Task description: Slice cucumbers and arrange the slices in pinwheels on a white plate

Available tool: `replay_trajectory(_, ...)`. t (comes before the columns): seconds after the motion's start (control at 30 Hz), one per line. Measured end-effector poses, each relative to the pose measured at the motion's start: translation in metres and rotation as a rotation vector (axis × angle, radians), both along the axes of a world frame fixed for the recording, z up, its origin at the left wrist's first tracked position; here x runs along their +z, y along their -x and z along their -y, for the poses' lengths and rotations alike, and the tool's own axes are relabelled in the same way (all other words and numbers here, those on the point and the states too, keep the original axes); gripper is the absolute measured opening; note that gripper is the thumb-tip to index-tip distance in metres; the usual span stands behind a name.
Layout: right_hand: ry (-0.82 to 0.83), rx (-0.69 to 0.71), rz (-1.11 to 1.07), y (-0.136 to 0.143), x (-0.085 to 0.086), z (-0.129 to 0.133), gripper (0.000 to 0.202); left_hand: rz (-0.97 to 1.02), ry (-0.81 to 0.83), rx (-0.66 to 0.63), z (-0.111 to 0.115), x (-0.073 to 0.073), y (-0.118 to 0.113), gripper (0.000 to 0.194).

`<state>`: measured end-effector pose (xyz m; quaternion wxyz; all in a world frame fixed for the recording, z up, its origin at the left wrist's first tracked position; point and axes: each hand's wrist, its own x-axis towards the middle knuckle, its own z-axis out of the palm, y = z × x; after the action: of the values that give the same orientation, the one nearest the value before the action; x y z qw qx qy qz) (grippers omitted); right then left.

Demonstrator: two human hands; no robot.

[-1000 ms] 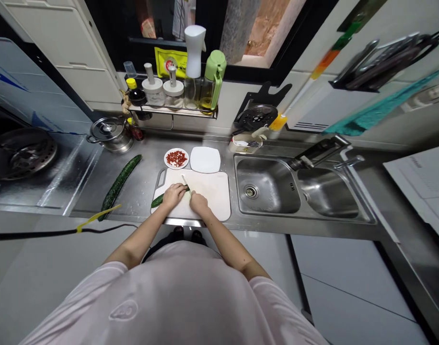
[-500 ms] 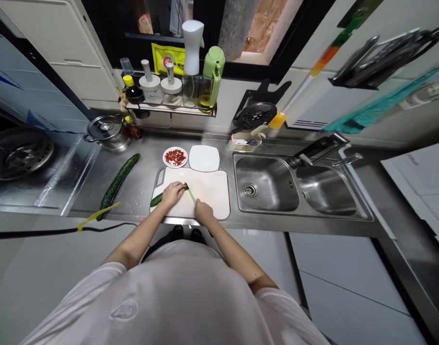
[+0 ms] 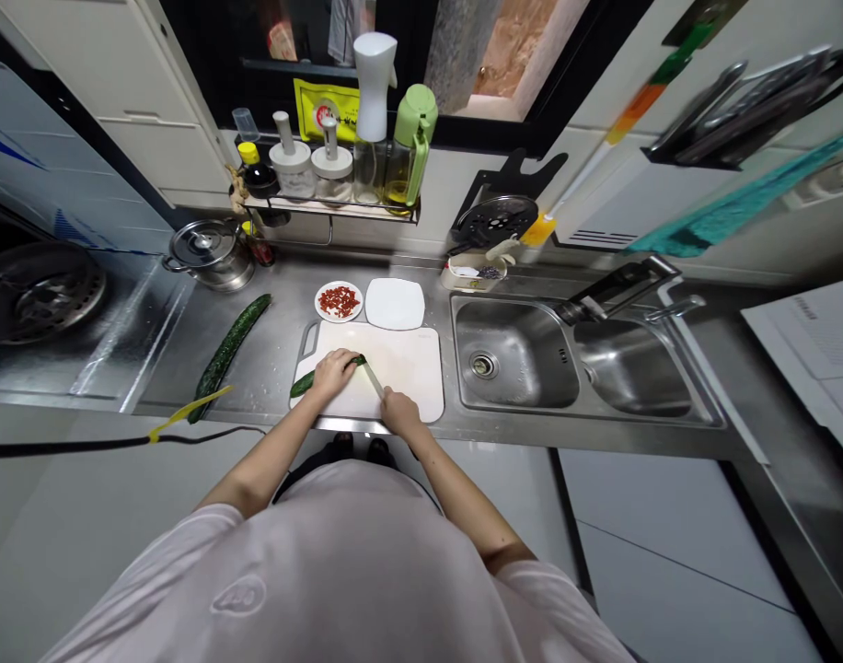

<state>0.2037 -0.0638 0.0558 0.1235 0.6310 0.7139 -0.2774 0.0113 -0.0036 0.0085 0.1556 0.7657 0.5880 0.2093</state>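
Observation:
On the white cutting board (image 3: 411,368) lies a dark green cucumber (image 3: 302,384), partly covered by my left hand (image 3: 333,373). That hand is closed over it, fingers pressing it to the board. My right hand (image 3: 399,411) grips a knife (image 3: 374,378) by its handle, which the fingers hide. The blade reaches up and left to the cucumber's right end, close to my left fingertips. Behind the board stand a small plate of chopped red pieces (image 3: 340,301) and a white square plate (image 3: 395,304).
A second, whole cucumber (image 3: 231,353) lies on the steel counter to the left, near a lidded pot (image 3: 211,255). To the right is a double sink (image 3: 518,354) with a faucet (image 3: 618,290). A rack (image 3: 339,208) above holds bottles and jars.
My right hand has shifted slightly right and down with the knife, and more of the blade shows. My left hand still holds the cucumber in place. The view has moved slightly.

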Motion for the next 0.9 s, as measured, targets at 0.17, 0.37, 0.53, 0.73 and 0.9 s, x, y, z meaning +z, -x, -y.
replay_trajectory(0.17, -0.061, -0.025, 0.061, -0.011, 0.007, 0.0, 0.027, 0.013, 0.012, 0.003, 0.003, 0.004, 0.001, 0.028)
replay_trajectory(0.37, -0.204, -0.111, 0.119, -0.027, 0.013, -0.002, 0.026, 0.154, -0.054, 0.145, 0.003, 0.009, 0.001, 0.029)
replay_trajectory(0.53, -0.333, -0.16, 0.124, -0.034, 0.016, -0.003, 0.031, 0.276, -0.057, 0.229, -0.003, 0.016, -0.001, 0.034)
replay_trajectory(0.73, -0.361, -0.125, 0.104, -0.036, 0.02, 0.001, 0.04, 0.224, -0.077, 0.074, -0.008, 0.037, -0.007, 0.035)
replay_trajectory(0.9, -0.344, -0.065, 0.078, -0.035, 0.022, 0.007, 0.042, 0.1, -0.012, -0.065, -0.007, 0.048, -0.014, 0.036)
